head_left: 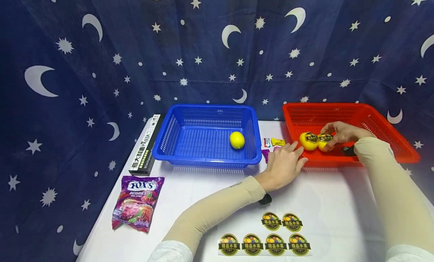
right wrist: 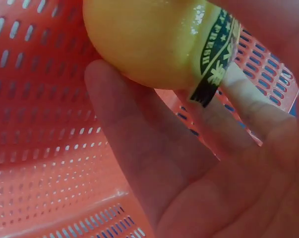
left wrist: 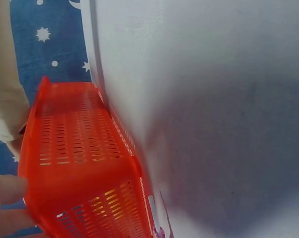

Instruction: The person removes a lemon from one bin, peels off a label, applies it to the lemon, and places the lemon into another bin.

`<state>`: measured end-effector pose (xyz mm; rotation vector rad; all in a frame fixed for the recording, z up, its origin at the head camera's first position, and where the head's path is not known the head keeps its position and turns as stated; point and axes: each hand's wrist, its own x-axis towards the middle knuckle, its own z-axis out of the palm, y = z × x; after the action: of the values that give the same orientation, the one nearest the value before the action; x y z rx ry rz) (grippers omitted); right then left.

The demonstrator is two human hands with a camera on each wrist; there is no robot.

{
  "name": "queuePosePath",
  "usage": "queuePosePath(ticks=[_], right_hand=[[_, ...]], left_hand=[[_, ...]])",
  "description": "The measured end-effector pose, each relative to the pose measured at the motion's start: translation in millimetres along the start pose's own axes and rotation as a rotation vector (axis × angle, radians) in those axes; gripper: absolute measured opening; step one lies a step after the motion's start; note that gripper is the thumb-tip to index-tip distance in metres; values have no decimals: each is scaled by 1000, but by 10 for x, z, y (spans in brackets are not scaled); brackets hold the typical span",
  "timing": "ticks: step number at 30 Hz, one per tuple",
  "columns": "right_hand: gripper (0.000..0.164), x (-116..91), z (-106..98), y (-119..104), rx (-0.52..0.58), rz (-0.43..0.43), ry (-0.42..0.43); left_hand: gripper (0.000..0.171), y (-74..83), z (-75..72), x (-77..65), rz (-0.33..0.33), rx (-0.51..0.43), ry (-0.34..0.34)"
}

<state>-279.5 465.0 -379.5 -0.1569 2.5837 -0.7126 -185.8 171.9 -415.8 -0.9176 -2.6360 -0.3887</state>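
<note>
Red basket rim under my left hand, fingers spread; right hand pinches a lemon, so I'd grip lightly, clear of its sticker.

A white worktop bears it all. The red basket stands to the right of the left grip, reaching round beneath the right grip. Left of the left grip stands a blue basket, then a black-and-white pasta box; farther left and nearer the person lies a purple candy bag. Small wrapped packets lie just beyond the left grip, and six round stickers on its near side.
</note>
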Motion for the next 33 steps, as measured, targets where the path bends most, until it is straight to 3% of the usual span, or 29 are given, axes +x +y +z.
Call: queuePosePath(ticks=[8, 16, 20, 23, 27, 30, 33], right_hand=[[64, -43, 35, 8, -17, -34, 55], [87, -189, -90, -69, -62, -39, 68], [91, -290, -129, -253, -105, -43, 123], [89, -376, -30, -517, -133, -76, 197], [80, -507, 256, -924, -129, -178, 311], [74, -564, 520, -1189, -94, -276, 373], [69, -559, 794, -1404, -74, -370, 398]], left_hand=[[44, -9, 2, 2, -13, -1, 5], [43, 1, 3, 10, -15, -26, 11], [43, -37, -35, 11, 0, -35, -21], [45, -124, -181, 1, 34, -66, -73], [48, -366, -565, -36, 87, -130, -69], [50, -679, -898, -76, 87, -162, -26], [57, -1086, -1153, -90, 22, -161, -31]])
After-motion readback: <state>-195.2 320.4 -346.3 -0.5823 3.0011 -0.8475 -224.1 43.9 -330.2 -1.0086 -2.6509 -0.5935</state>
